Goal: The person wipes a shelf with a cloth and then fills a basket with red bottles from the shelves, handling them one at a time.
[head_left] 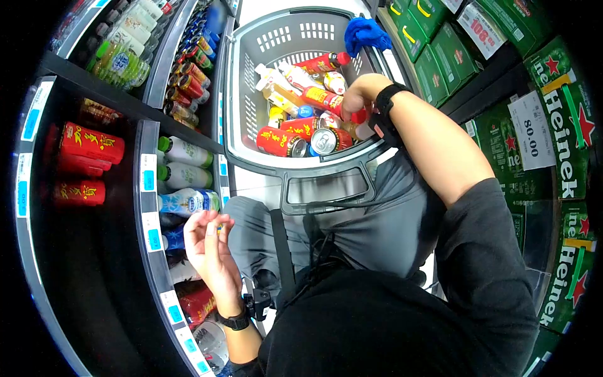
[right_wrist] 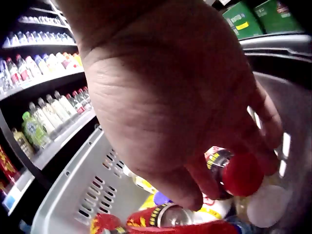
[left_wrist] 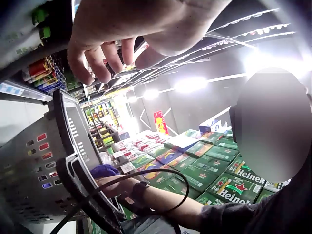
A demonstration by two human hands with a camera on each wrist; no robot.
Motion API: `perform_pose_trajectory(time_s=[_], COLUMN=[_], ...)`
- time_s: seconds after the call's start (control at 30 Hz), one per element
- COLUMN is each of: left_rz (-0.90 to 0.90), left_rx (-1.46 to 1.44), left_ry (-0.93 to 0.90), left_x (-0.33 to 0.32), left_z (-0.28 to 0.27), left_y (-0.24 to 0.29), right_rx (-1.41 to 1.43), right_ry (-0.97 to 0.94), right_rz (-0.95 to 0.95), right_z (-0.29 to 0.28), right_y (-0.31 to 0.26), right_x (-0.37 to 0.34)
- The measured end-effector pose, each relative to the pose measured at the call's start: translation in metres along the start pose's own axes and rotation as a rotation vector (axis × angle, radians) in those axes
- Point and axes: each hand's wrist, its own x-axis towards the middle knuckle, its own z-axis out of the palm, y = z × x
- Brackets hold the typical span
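Observation:
In the head view my right hand (head_left: pixel 369 94) is inside the grey basket (head_left: pixel 242 125), its fingers curled round the cap end of a red bottle (head_left: pixel 321 98). The right wrist view shows the red cap (right_wrist: pixel 243 175) against the fingers of my right hand (right_wrist: pixel 170 97). Red cans (head_left: pixel 274 142), a clear bottle of amber drink (head_left: pixel 279 94) and other bottles lie around it. My left hand (head_left: pixel 213 251) is raised beside the shelf bottles, holding nothing, fingers loosely bent; it also shows at the top of the left wrist view (left_wrist: pixel 131 29).
Drink shelves (head_left: pixel 149 182) line the left side, with red can packs (head_left: pixel 91 147) and white bottles (head_left: pixel 188 152). Green beer cartons (head_left: pixel 553 125) are stacked on the right. A blue cloth (head_left: pixel 366 34) hangs on the basket rim. A cable (left_wrist: pixel 183 180) crosses the left wrist view.

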Motion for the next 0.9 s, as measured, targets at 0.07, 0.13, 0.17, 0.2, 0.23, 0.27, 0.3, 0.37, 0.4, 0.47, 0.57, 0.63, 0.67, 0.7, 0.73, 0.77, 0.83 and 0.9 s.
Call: perform_pose_trajectory(time_s=[0.07,0.13,0.17,0.2,0.23,0.27,0.3,0.37,0.4,0.47,0.57,0.63,0.67,0.7,0.73,0.77,0.83,0.9], left_rz=[-0.024,-0.036,-0.048,-0.047,-0.052,-0.057,-0.063,-0.070,-0.080,-0.086,-0.060,-0.047,-0.034,-0.016,-0.013,0.004,0.063,0.113], left_rx=[0.009,0.005,0.001,0.002,0.000,-0.002,0.000,0.025,0.052,0.061,0.083,0.119,0.151,0.164,0.167,0.229,0.355,0.386], left_ry=[-0.003,0.005,0.011,0.010,0.003,-0.004,0.001,-0.023,-0.045,-0.051,-0.106,-0.122,-0.130,-0.140,-0.137,-0.136,-0.140,-0.155], left_x=[-0.001,-0.002,-0.003,-0.003,-0.004,-0.004,-0.004,-0.002,-0.001,0.001,0.003,0.005,0.005,0.006,0.007,0.008,0.009,0.012], left_z=[-0.004,-0.004,-0.003,-0.002,-0.001,0.001,0.005,0.006,0.007,0.012,0.020,0.024,0.025,0.026,0.028,0.030,0.034,0.041], left_y=[-0.005,-0.007,-0.007,-0.008,-0.009,-0.010,-0.010,-0.013,-0.014,-0.015,-0.017,-0.018,-0.019,-0.020,-0.019,-0.019,-0.018,-0.016], right_rx=[-0.126,-0.111,-0.159,-0.158,-0.037,0.085,0.063,0.009,0.040,0.043,0.225,0.324,0.347,0.361,0.422,0.470,0.521,0.662], right_ry=[0.005,-0.030,0.029,0.030,0.035,0.039,0.124,0.424,0.531,0.703,0.928,1.112,1.207,1.260,1.343,1.376,1.403,1.397], right_rz=[-0.073,-0.075,-0.252,-0.252,-0.383,-0.514,-0.633,-0.728,-0.690,-0.615,-0.559,-0.599,-0.615,-0.669,-0.699,-0.800,-0.913,-1.166], right_z=[0.003,0.008,0.008,0.006,0.004,0.002,-0.001,-0.008,-0.007,-0.005,-0.005,-0.009,-0.010,-0.010,-0.011,-0.013,-0.010,0.004], right_y=[0.005,0.004,0.007,0.007,0.006,0.005,0.002,-0.006,-0.008,-0.007,-0.009,-0.013,-0.015,-0.015,-0.017,-0.017,-0.020,-0.023], right_x=[0.029,0.026,0.023,0.027,0.031,0.034,0.028,0.022,0.000,-0.019,-0.028,-0.039,-0.047,-0.064,-0.069,-0.074,-0.098,-0.125])
